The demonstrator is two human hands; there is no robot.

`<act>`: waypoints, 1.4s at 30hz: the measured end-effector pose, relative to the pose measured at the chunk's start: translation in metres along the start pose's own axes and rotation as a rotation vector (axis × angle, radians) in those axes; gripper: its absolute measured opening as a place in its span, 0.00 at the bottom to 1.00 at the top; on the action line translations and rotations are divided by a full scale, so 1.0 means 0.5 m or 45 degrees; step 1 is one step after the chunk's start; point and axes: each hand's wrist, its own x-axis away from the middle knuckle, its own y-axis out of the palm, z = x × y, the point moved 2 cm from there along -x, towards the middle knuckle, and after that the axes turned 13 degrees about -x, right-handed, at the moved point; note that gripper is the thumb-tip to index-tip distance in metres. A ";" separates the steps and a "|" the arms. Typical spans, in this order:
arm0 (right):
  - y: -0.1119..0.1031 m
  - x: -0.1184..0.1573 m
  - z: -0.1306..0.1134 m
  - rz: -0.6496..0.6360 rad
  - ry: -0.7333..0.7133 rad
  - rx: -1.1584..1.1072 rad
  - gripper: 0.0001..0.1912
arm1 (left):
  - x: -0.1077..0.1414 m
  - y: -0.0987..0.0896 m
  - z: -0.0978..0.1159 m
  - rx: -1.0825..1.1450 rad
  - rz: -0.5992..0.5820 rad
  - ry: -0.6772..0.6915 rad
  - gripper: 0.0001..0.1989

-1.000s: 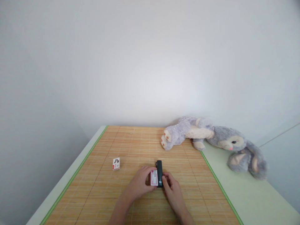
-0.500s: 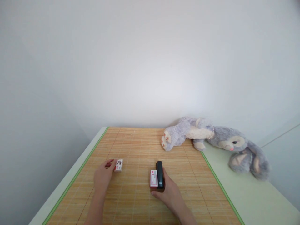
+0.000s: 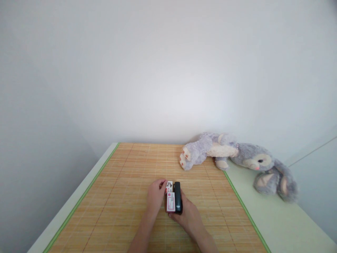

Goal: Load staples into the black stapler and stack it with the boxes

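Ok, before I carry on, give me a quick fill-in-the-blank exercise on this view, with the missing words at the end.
1. The person's left hand is at the small box, which sits ____ from the camera than the red-outlined box.
2. In the camera view, the black stapler lies just to the ____ of the red-outlined box.
3. The bamboo mat is edged in ____.

Missing words: farther; right; green.
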 end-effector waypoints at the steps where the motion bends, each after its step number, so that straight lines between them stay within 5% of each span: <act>1: 0.000 0.000 -0.001 0.002 0.005 0.008 0.50 | 0.006 0.005 0.003 0.003 -0.001 -0.004 0.19; 12: -0.004 -0.006 -0.011 -0.061 0.011 0.017 0.53 | 0.065 -0.006 0.020 0.032 0.098 -0.088 0.24; 19: -0.008 -0.007 -0.026 -0.150 0.049 0.232 0.49 | 0.160 0.071 0.039 0.412 0.010 -0.122 0.30; 25: -0.028 -0.005 -0.032 -0.220 0.040 0.294 0.43 | 0.170 0.102 0.069 0.465 0.095 -0.112 0.29; 30: -0.107 -0.024 0.012 -0.239 -0.031 0.218 0.38 | 0.162 0.169 0.127 0.477 0.066 -0.138 0.28; 38: -0.320 -0.056 0.127 -0.227 0.056 0.312 0.30 | 0.142 0.344 0.288 0.655 -0.073 -0.100 0.31; 42: -0.370 -0.053 0.150 -0.214 0.089 0.339 0.29 | 0.138 0.374 0.308 0.668 -0.126 -0.041 0.30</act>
